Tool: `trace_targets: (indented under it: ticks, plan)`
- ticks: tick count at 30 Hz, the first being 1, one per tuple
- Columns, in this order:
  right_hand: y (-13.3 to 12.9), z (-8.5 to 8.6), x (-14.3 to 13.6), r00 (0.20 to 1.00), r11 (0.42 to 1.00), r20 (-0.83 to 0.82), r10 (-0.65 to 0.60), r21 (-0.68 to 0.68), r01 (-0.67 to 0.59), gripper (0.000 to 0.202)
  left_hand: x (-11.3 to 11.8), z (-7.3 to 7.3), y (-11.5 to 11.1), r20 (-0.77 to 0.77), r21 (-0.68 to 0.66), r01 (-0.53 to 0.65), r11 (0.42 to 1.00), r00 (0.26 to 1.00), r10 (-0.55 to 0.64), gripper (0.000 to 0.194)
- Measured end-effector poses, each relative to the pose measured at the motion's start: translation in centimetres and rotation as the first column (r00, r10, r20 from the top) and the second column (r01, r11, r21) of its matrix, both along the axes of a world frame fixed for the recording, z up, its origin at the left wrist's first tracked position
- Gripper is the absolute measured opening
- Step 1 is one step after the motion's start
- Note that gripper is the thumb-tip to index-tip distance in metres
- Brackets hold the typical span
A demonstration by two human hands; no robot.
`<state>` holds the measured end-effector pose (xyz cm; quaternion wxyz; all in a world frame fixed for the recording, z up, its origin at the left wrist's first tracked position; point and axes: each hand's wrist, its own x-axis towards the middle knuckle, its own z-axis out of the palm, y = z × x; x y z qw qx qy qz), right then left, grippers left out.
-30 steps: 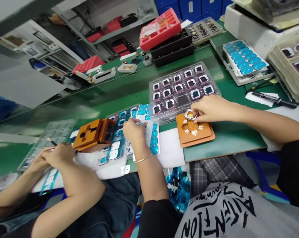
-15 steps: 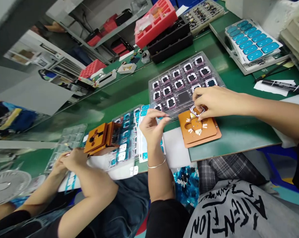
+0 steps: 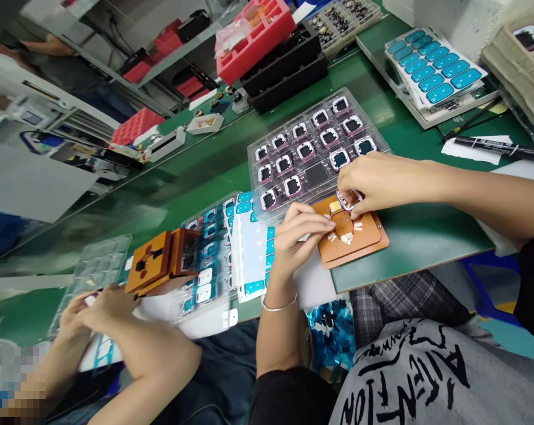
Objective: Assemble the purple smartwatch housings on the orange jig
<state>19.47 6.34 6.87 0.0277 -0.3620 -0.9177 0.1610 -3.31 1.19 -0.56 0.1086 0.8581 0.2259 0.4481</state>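
My right hand [image 3: 371, 180] pinches a small white-and-purple frame [image 3: 344, 199], like a watch case, over the far edge of an orange fixture plate [image 3: 362, 239]. Its fingers hide most of that frame. My left hand [image 3: 298, 239] has its fingertips pressed together above the plate's left side; whatever they hold, if anything, is too small to make out. A round-cornered raised seat with white tabs around it shows on the plate. Just beyond both hands lies a clear tray [image 3: 276, 156] filled with similar frames, one pocket showing a dark square.
Blue sticker sheets [image 3: 249, 260] lie left of my left hand; another stack [image 3: 433, 68] sits at the back right. A marker [image 3: 500, 146] rests on paper. To the left, a co-worker's hands [image 3: 94, 307] work near an orange box-like fixture [image 3: 154, 260]. Red and black bins [image 3: 285, 74] stand behind.
My left hand has moved right and down, from beside the plate to over its left side. My right hand keeps its pinch on the frame at the plate's far edge. The view has shifted slightly.
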Motion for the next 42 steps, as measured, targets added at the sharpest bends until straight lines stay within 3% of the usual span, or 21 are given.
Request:
trace_targets:
  ticks: [6,13,19,26,33,42]
  plan:
    - [0.1,-0.3,0.4,0.999,0.998,-0.029,0.034,0.053,-0.033,0.029,0.4,0.0,-0.5,0.005,-0.046,0.106,0.993,0.994,-0.106,0.016]
    - [0.1,-0.6,0.2,1.000,1.000,0.023,-0.006,0.031,0.005,0.030,0.4,-0.1,-0.4,-0.148,0.027,0.016,1.000,0.989,-0.012,0.022]
    - [-0.2,0.2,0.4,0.998,0.999,0.057,-0.018,0.036,0.016,0.023,0.1,-0.2,-0.4,-0.203,0.035,0.071,0.997,0.977,-0.062,0.028]
    - [-1.0,1.0,0.3,0.998,0.999,0.061,0.024,0.026,-0.026,0.019,0.1,0.0,-0.4,-0.260,0.178,-0.069,0.982,0.959,0.115,0.026]
    - [-2.7,0.5,-1.0,0.999,0.999,-0.028,0.034,-0.028,-0.035,0.027,0.1,0.3,-0.8,-0.107,0.141,-0.273,0.952,0.951,0.289,0.011]
    - [-3.6,0.2,-1.2,1.000,1.000,0.023,-0.006,0.028,0.005,0.030,0.0,0.1,-0.7,-0.226,0.133,-0.316,0.939,0.913,0.339,0.047]
